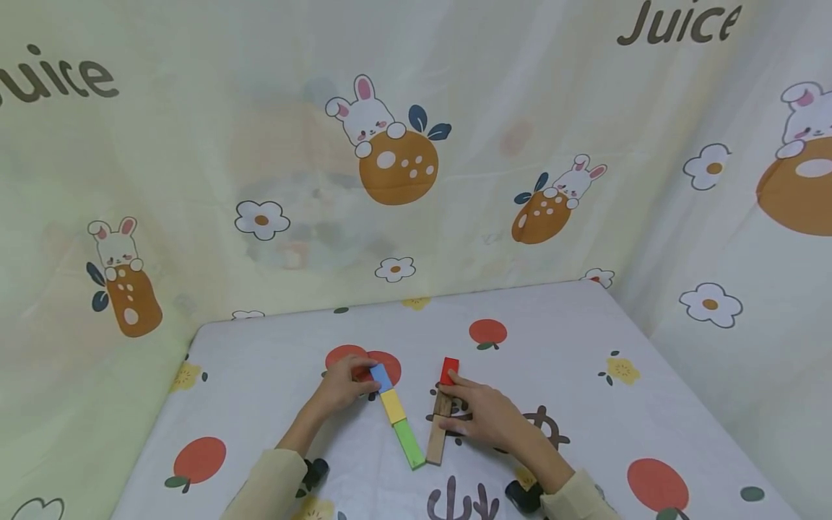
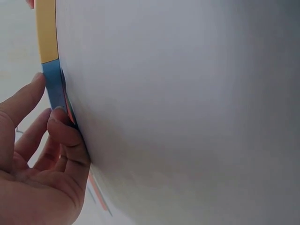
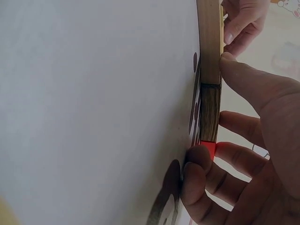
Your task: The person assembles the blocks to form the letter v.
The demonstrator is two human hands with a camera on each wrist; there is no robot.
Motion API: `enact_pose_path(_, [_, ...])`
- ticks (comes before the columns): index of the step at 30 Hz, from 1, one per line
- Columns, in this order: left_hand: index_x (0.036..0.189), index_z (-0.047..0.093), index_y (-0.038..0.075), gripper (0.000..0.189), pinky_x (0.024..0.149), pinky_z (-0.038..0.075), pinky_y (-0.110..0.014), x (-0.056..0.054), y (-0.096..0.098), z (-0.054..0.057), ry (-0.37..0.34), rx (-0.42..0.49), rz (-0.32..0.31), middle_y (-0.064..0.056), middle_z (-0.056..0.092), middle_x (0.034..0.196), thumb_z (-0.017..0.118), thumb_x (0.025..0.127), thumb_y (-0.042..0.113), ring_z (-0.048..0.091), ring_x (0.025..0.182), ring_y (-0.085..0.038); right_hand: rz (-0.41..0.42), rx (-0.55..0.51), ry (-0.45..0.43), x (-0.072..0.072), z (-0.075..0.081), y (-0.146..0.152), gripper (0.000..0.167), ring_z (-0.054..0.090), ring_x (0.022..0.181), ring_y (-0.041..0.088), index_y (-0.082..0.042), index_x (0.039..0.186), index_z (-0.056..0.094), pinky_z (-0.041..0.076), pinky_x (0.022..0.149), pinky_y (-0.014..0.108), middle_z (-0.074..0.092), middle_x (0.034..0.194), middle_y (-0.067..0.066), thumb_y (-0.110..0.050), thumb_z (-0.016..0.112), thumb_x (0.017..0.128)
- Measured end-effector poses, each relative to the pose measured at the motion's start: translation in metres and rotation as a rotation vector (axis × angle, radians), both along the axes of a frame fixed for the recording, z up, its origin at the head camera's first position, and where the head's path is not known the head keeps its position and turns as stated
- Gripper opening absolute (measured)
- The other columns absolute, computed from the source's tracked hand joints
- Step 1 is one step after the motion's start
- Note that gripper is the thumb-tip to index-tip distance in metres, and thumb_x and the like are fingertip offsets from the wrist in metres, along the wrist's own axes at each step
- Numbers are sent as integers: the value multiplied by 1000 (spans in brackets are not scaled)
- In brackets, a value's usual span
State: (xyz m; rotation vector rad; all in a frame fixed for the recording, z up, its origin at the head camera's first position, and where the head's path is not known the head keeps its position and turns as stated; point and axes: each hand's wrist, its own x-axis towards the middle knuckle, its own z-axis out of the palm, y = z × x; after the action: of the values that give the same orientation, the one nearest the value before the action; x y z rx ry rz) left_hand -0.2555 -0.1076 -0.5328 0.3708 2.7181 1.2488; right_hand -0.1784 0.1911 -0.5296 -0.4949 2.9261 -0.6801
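Two rows of wooden blocks lie on the table, their near ends meeting in a V. The left row runs from a blue block through a yellow block to a green block. My left hand pinches the blue block at the far end. A red block, a dark brown block and a light wood block form the right row. My right hand holds this row from the right, fingers curled about the red block and thumb on the light wood block.
A white cloth with printed fruit and flowers covers the table. Printed curtains stand behind and at both sides. Dark wrist straps show near both sleeves.
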Motion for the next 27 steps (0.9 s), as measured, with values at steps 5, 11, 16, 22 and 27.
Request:
enact_pose_path(5, [130, 75, 9, 43, 79, 54, -26, 1, 0, -2, 3, 5, -4, -12, 70, 127, 86, 89, 15, 58, 111, -24, -12, 7, -12, 0, -1, -1, 68, 56, 146, 39, -25, 147, 64, 54, 111, 60, 53, 163, 12, -61, 76, 90])
enact_pose_path(11, [130, 75, 9, 43, 74, 49, -24, 2, -1, -2, 8, 7, -8, -12, 70, 128, 86, 88, 15, 57, 107, -23, -16, 20, -12, 1, -3, -1, 68, 56, 146, 38, -27, 147, 64, 54, 110, 59, 52, 163, 11, -61, 76, 90])
enact_pose_path(16, [131, 74, 8, 41, 77, 54, -27, 2, -1, -1, 2, 13, 0, -12, 70, 129, 84, 91, 17, 58, 109, -24, -14, 27, -3, 0, -3, 0, 68, 57, 145, 38, -26, 148, 64, 56, 109, 58, 52, 163, 10, -60, 76, 90])
enact_pose_path(22, [136, 69, 8, 35, 100, 61, -48, 3, -1, -4, -36, 54, 58, -14, 67, 139, 67, 105, 22, 60, 124, -31, -3, 50, 1, 0, -2, -1, 67, 59, 143, 39, -26, 148, 64, 57, 107, 58, 51, 164, 9, -60, 76, 91])
enact_pose_path(27, [137, 69, 10, 34, 102, 60, -49, 2, -1, -7, -44, 49, 80, -11, 69, 137, 65, 106, 24, 60, 124, -30, 5, 79, -9, 0, 3, -3, 67, 61, 140, 40, -24, 148, 64, 58, 104, 59, 50, 164, 11, -59, 75, 92])
